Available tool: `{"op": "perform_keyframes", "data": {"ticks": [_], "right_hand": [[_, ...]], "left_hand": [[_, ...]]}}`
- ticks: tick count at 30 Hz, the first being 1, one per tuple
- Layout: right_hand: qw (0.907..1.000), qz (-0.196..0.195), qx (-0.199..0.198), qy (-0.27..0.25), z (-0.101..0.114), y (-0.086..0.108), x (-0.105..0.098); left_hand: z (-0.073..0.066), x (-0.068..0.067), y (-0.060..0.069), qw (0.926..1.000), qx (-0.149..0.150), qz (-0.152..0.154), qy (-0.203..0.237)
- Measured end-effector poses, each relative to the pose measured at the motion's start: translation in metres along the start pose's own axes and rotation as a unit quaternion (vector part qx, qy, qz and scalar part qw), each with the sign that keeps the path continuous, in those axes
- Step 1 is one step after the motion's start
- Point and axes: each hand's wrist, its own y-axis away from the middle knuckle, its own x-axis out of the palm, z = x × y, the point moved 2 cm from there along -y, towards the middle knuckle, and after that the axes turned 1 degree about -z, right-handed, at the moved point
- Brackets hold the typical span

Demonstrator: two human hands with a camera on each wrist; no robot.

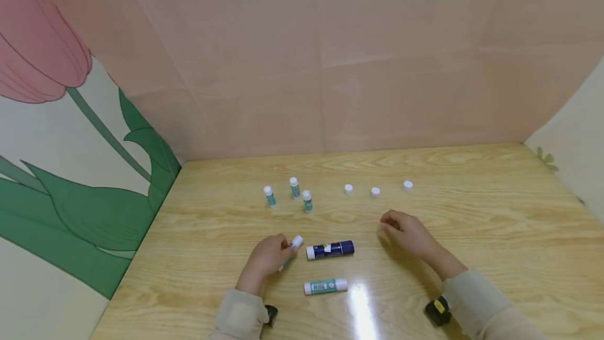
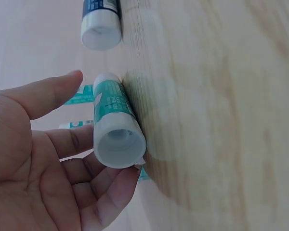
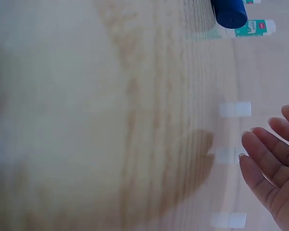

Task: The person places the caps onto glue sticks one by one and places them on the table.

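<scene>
My left hand [image 1: 269,257] is at a teal-and-white glue stick [image 1: 297,241] lying aslant on the table. In the left wrist view the fingers [image 2: 118,192] touch the side of this glue stick [image 2: 113,98], whose hollow white end faces the camera. The thumb stands apart from it. Just to the right lies a bigger navy glue stick [image 1: 330,250] with a white end. Nearer the front is another teal glue stick [image 1: 325,286], also on its side. My right hand [image 1: 409,232] hovers over the table, fingers loosely bent, holding nothing.
Three small teal glue sticks [image 1: 294,188] stand upright toward the back. To their right, three white caps [image 1: 375,192] are spread in a loose row. A pinkish cloth [image 1: 325,67] rises behind the table's far edge [image 1: 424,151], and a flower-printed panel [image 1: 89,209] borders the left side.
</scene>
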Motion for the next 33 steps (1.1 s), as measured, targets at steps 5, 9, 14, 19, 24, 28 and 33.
{"op": "perform_keyframes", "data": {"ticks": [5,9,14,19,24,28,33], "right_hand": [[1.0000,-0.001,-0.001,0.003,-0.001,0.000,0.001],[1.0000,-0.003,-0.006,0.002,-0.002,0.000,0.001],[0.9998,-0.005,-0.016,0.006,-0.001,0.000,0.000],[0.9996,-0.004,-0.021,0.021,-0.002,-0.001,-0.002],[0.9983,0.005,-0.033,0.048,-0.002,-0.006,-0.003],[0.9976,0.014,-0.020,0.065,-0.004,-0.010,-0.003],[0.9966,0.021,-0.010,0.079,-0.003,-0.012,-0.002]], "left_hand": [[0.002,-0.001,-0.001,1.0000,-0.002,0.006,0.005],[0.002,-0.002,-0.001,0.9999,-0.003,0.008,0.007],[0.004,-0.005,-0.002,0.9999,-0.008,0.007,0.008],[0.008,-0.009,-0.004,0.9999,-0.012,0.002,-0.001],[0.011,-0.016,-0.007,0.9998,-0.013,-0.013,0.001],[0.016,-0.020,-0.010,0.9995,-0.020,-0.020,0.011],[0.024,-0.023,-0.014,0.9992,-0.016,-0.029,0.021]]}}
